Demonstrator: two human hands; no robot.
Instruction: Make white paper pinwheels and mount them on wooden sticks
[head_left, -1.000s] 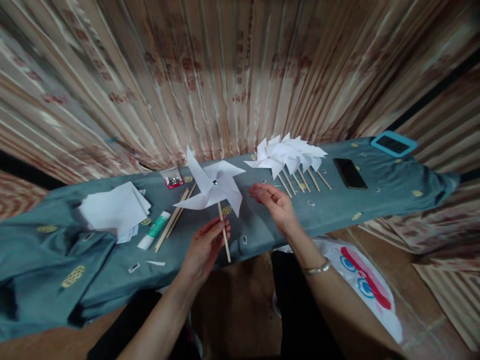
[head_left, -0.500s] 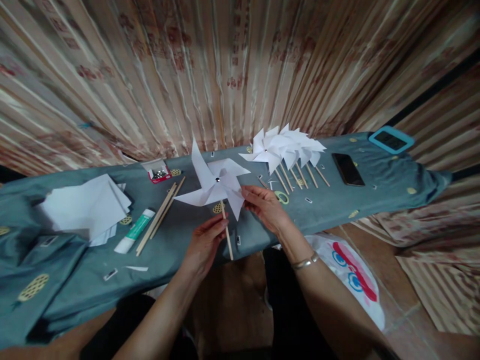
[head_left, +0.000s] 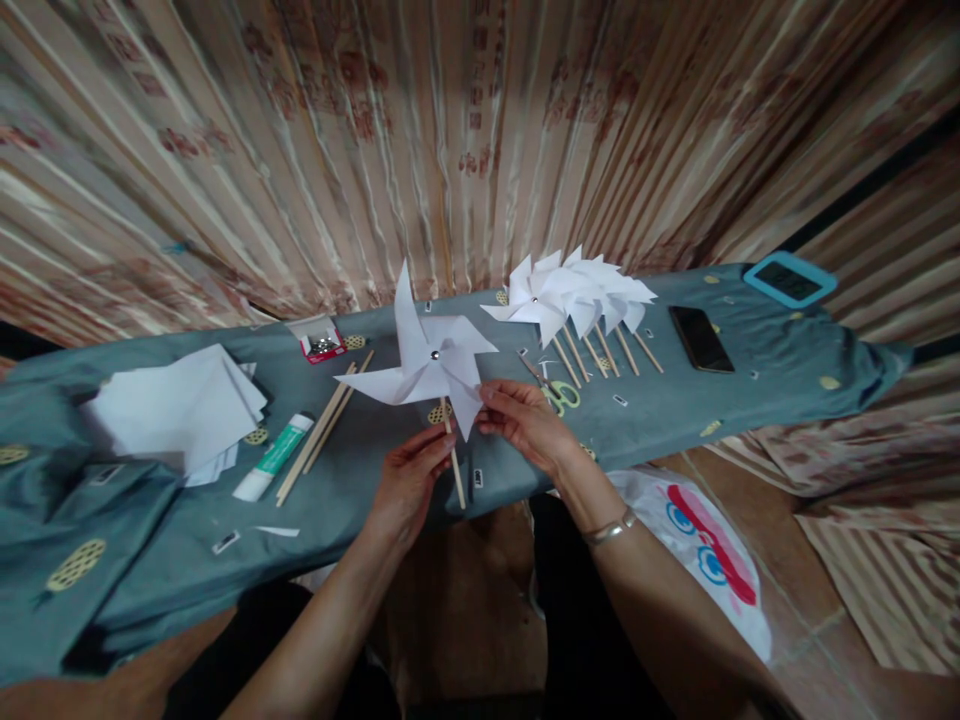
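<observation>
A white paper pinwheel (head_left: 426, 375) with a silver pin at its centre is held up over the table on a thin wooden stick (head_left: 456, 470). My left hand (head_left: 409, 475) is closed, pinching the stick a little below the paper blades. With thumb and fingers, my right hand (head_left: 525, 420) grips the edge of the lower right blade. Just beyond my right hand lie green-handled scissors (head_left: 561, 396). Farther back, several finished-looking pinwheels (head_left: 551, 295) overlap in a row with their sticks pointing toward me.
On the left are stacked white paper sheets (head_left: 169, 405), a glue stick (head_left: 274, 458), loose wooden sticks (head_left: 319, 435) and a red box of pins (head_left: 324, 345). A phone (head_left: 701, 338) and a blue-framed display (head_left: 791, 280) lie right on the cloth-covered table (head_left: 637, 420). A curtain (head_left: 420, 150) hangs behind.
The pinwheel's blades have turned slightly, and my right hand has shifted a little left and down with the blade. More of the scissors shows. My left hand keeps its hold on the stick.
</observation>
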